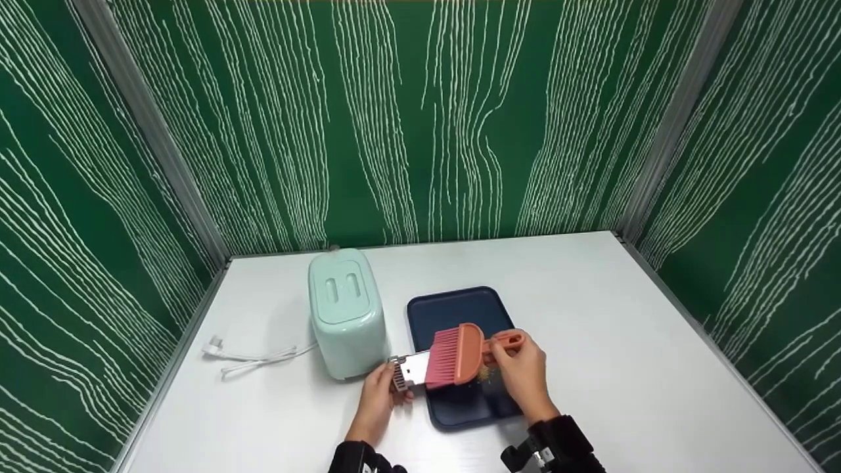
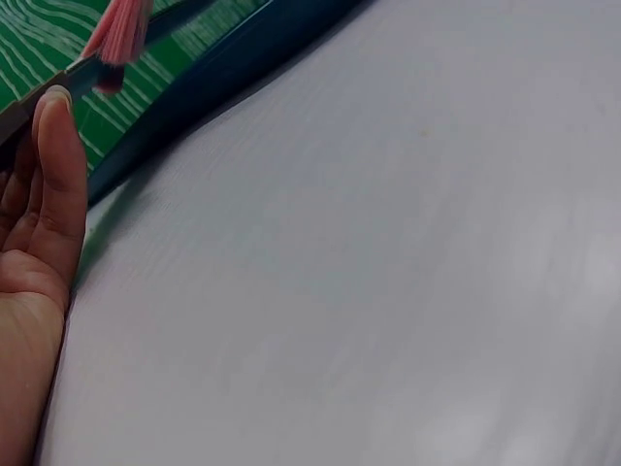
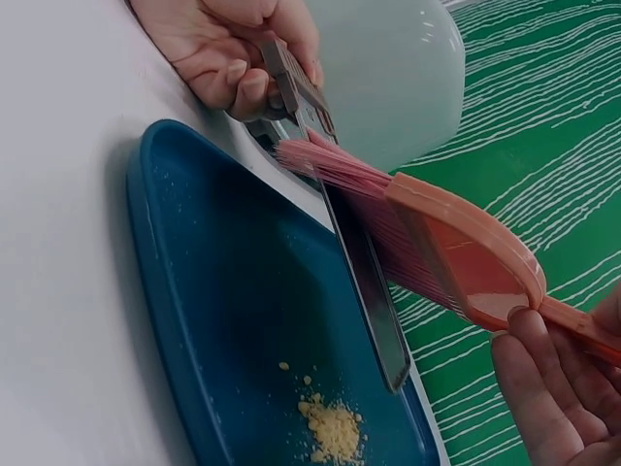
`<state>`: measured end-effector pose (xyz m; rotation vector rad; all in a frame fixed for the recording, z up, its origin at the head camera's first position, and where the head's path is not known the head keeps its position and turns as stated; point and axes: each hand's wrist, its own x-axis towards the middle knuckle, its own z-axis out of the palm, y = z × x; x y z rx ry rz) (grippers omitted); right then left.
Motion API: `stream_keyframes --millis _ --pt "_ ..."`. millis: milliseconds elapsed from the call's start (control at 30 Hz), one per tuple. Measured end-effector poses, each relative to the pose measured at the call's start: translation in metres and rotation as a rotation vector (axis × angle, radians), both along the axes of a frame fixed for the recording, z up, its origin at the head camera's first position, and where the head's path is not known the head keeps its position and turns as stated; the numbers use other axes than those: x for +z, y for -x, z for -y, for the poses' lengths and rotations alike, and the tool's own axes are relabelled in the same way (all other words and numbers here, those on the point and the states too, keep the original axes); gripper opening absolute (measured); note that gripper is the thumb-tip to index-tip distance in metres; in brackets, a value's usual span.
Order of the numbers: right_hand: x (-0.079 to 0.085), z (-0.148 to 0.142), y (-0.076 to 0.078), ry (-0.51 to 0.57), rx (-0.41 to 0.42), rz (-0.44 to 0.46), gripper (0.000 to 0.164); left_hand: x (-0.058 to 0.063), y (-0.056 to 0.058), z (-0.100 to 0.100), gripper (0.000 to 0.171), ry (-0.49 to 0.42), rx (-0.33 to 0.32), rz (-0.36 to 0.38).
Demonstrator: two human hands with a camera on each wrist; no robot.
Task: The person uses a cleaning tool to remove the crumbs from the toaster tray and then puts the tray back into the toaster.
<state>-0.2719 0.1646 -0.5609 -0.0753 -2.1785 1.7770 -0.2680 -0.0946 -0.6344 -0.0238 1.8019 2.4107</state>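
So there's a little heap of crumbs (image 3: 335,432) on the dark blue tray (image 1: 453,307) already, but the brushing looks unfinished. Left hand's (image 1: 378,399) fingers pinch the metal plate (image 1: 416,368) by its end above the tray, right hand's (image 1: 527,373) fingers grip the brush (image 1: 468,355), bristles against the plate. Plate's not in the toaster (image 1: 351,348) yet, so I'd call that left to do.

In the head view, the white table (image 1: 565,282) is being lit brightly; the side walls (image 1: 755,217) are being stretched by the lens. In the left wrist view, everything is being dimmed and the pink bristles (image 2: 124,34) are being blurred. In the right, soft shadow is being cast beside the blue tray (image 3: 153,233) and glints are being reflected by the mint appliance (image 3: 388,68).
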Motion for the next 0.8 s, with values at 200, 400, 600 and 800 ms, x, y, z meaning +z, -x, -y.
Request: stream_keyframes --millis 200,400,600,800 --pt "0.000 -0.010 0.001 -0.012 -0.031 -0.001 0.011 -0.001 0.000 0.001 0.047 -0.006 -0.013 -0.021" --pt "0.000 -0.019 0.002 -0.015 -0.058 0.005 0.012 -0.001 0.000 0.001 0.047 -0.015 -0.020 -0.027" --pt "0.001 -0.028 0.002 -0.042 -0.091 0.009 0.012 0.001 -0.001 0.000 0.047 -0.011 -0.020 -0.014" --pt "0.004 -0.036 0.003 -0.050 -0.134 0.003 0.009 0.001 -0.001 0.000 0.047 -0.007 -0.012 -0.009"
